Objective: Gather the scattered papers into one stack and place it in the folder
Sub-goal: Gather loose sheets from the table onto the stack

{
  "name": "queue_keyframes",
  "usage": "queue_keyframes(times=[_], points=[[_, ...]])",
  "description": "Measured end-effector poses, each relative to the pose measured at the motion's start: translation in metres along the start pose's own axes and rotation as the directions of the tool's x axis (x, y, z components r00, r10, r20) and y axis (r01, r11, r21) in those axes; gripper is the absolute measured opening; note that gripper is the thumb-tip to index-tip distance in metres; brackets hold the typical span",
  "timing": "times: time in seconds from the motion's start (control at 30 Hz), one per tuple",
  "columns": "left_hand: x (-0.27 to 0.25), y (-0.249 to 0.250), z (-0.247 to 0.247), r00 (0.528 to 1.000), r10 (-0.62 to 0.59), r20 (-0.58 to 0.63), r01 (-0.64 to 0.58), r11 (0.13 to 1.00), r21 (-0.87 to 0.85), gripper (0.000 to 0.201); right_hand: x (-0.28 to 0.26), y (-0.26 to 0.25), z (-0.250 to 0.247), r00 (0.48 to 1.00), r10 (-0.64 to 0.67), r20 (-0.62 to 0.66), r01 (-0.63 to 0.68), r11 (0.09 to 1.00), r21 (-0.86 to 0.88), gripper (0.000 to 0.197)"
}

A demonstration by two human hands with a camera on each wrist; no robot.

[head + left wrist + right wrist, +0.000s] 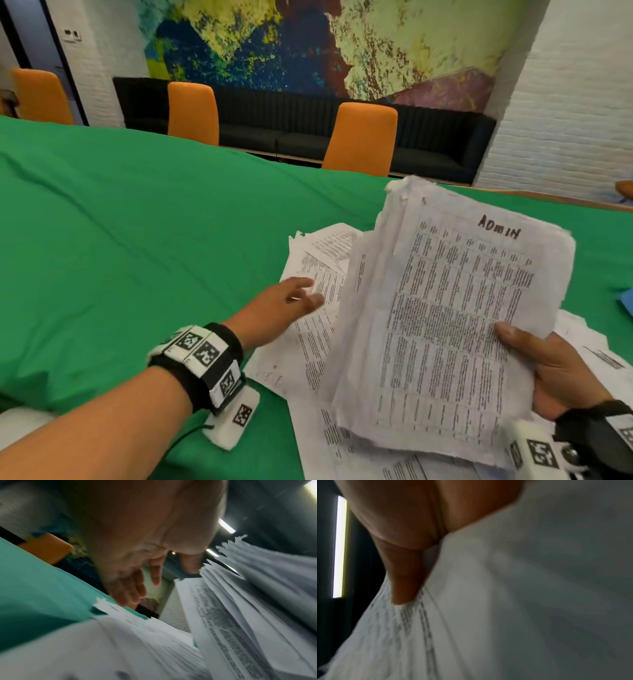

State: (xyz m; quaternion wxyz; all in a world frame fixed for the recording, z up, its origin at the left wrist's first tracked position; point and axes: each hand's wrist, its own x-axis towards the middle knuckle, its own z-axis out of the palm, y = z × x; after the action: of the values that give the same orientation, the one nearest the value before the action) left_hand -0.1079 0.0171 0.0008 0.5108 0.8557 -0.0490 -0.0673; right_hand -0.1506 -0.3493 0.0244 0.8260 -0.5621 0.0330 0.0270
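My right hand (pixel 544 370) grips a thick stack of printed papers (pixel 452 325), lifted and tilted above the table; its top sheet has "ADMIN" handwritten on it. In the right wrist view my thumb (pixel 406 577) presses on the top sheet of the stack (pixel 505 601). More printed sheets (pixel 318 274) lie scattered on the green tablecloth (pixel 137 240) under and beside the stack. My left hand (pixel 291 301) reaches over these loose sheets with fingers extended, holding nothing. In the left wrist view its fingers (pixel 137 588) hover above the loose sheets (pixel 120 635), with the held stack (pixel 257 601) to the right.
A blue corner, perhaps the folder (pixel 627 301), shows at the right edge of the table. Orange chairs (pixel 359 137) stand along the far side, with a black bench and a painted wall behind. Open green cloth stretches to the left.
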Motion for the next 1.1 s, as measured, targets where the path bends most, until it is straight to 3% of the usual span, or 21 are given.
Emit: queue_keyframes(times=[0.07, 0.13, 0.2, 0.3, 0.43, 0.5, 0.53, 0.6, 0.63, 0.67, 0.7, 0.73, 0.77, 0.83, 1.0, 1.1], points=[[0.0, 0.009, 0.014, 0.986, 0.052, 0.158, -0.021, 0.981, -0.195, 0.107, -0.001, -0.001, -0.002, 0.999, 0.019, 0.026, -0.02, 1.0, 0.02, 0.037], [0.007, 0.017, 0.025, 0.968, 0.034, 0.25, 0.065, 0.923, -0.378, 0.115, -0.003, -0.003, -0.002, 0.998, 0.046, 0.052, -0.047, 0.998, 0.029, 0.039], [0.014, 0.026, 0.035, 0.951, -0.015, 0.308, 0.172, 0.854, -0.49, 0.092, -0.003, -0.005, -0.003, 0.995, 0.075, 0.059, -0.077, 0.997, 0.021, 0.039], [0.017, 0.04, 0.047, 0.951, -0.017, 0.308, 0.203, 0.785, -0.585, 0.039, -0.003, -0.004, -0.008, 0.991, 0.125, 0.046, -0.126, 0.992, 0.012, 0.039], [0.005, 0.054, 0.055, 0.955, 0.053, 0.293, 0.194, 0.634, -0.748, 0.037, -0.003, 0.005, -0.016, 0.985, 0.173, -0.014, -0.173, 0.985, -0.015, 0.043], [-0.001, 0.058, 0.051, 0.944, 0.076, 0.32, 0.211, 0.607, -0.767, 0.041, -0.003, 0.006, -0.015, 0.986, 0.165, -0.026, -0.166, 0.985, -0.048, 0.043], [-0.004, 0.059, 0.045, 0.948, 0.056, 0.313, 0.204, 0.649, -0.733, 0.042, -0.002, 0.004, -0.012, 0.988, 0.152, -0.028, -0.154, 0.984, -0.092, 0.042], [-0.007, 0.053, 0.023, 0.976, -0.053, 0.213, 0.157, 0.848, -0.506, 0.042, 0.003, -0.001, -0.012, 0.99, 0.136, -0.038, -0.141, 0.964, -0.227, 0.039], [-0.007, 0.047, 0.01, 0.987, -0.105, 0.12, 0.133, 0.958, -0.256, 0.04, 0.006, -0.002, -0.013, 0.989, 0.143, -0.047, -0.151, 0.935, -0.32, 0.038], [-0.006, 0.036, -0.002, 0.989, -0.144, 0.032, 0.141, 0.987, 0.072, 0.041, 0.01, -0.001, -0.016, 0.986, 0.158, -0.061, -0.169, 0.898, -0.407, 0.038], [-0.007, 0.024, -0.01, 0.984, -0.18, -0.014, 0.172, 0.906, 0.386, 0.048, 0.014, 0.001, -0.018, 0.981, 0.186, -0.063, -0.193, 0.854, -0.484, 0.038], [-0.008, 0.012, -0.013, 0.971, -0.239, -0.031, 0.21, 0.778, 0.591, 0.061, 0.017, 0.004, -0.02, 0.975, 0.213, -0.067, -0.214, 0.808, -0.549, 0.039], [-0.008, -0.001, -0.013, 0.953, -0.303, -0.034, 0.242, 0.685, 0.687, 0.074, 0.02, 0.007, -0.021, 0.968, 0.242, -0.065, -0.232, 0.769, -0.596, 0.043], [-0.009, -0.015, -0.006, 0.933, -0.358, -0.027, 0.259, 0.62, 0.741, 0.081, 0.025, 0.012, -0.021, 0.955, 0.285, -0.083, -0.271, 0.723, -0.635, 0.046], [-0.001, -0.019, 0.002, 0.966, -0.257, -0.025, 0.205, 0.705, 0.679, 0.052, 0.023, 0.005, -0.017, 0.945, 0.311, -0.098, -0.303, 0.727, -0.616, 0.038], [0.002, -0.022, -0.001, 0.981, -0.183, -0.066, 0.184, 0.766, 0.616, 0.046, 0.011, -0.009, -0.014, 0.964, 0.262, -0.036, -0.243, 0.825, -0.509, 0.074]])
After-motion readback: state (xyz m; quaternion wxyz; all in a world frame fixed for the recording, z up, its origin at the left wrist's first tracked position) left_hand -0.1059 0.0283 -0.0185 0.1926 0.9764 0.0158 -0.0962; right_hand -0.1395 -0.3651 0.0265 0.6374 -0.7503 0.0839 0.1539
